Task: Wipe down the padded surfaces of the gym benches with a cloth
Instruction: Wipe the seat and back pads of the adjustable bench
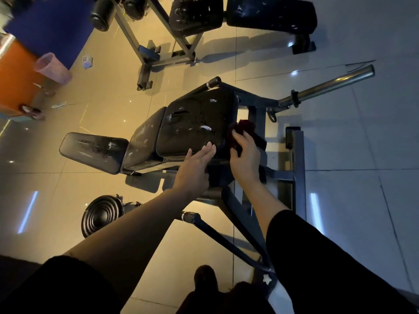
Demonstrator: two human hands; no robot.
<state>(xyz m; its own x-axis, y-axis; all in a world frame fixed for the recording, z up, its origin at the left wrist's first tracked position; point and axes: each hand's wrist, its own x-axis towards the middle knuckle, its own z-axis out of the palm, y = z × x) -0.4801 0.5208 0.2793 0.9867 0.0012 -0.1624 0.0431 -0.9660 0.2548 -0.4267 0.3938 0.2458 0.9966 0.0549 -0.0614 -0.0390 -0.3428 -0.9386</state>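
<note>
At the centre of the frame stands the nearest gym bench, its large black pad [197, 123] worn and flecked with pale scuffs. Along the pad's right edge the right hand [246, 152] pinches a dark red cloth [243, 129], fingers curled over it, and presses it against the side of the padding. Just left of it, the left hand [198, 165] lies flat with straight, spread fingers on the pad's lower edge; it holds nothing and seems to steady the cushion.

Judging by where the cloth sits, the work is at an early to middle stage. The top of this pad shows small glints that could be moisture, though I cannot tell whether they are wet streaks or only wear. Left of it, the narrower middle pad [145, 143] and the far seat pad [93, 151] look dull and marked, with no clear sign of having been wiped. A second bench at the top of the frame carries two more cushions, the left cushion [196, 15] and the right cushion [272, 14], both equally scuffed and well apart from the hands.

So what is left appears to be most of the job: the remaining edges here, the two pads to the left, then the upper bench.
</note>
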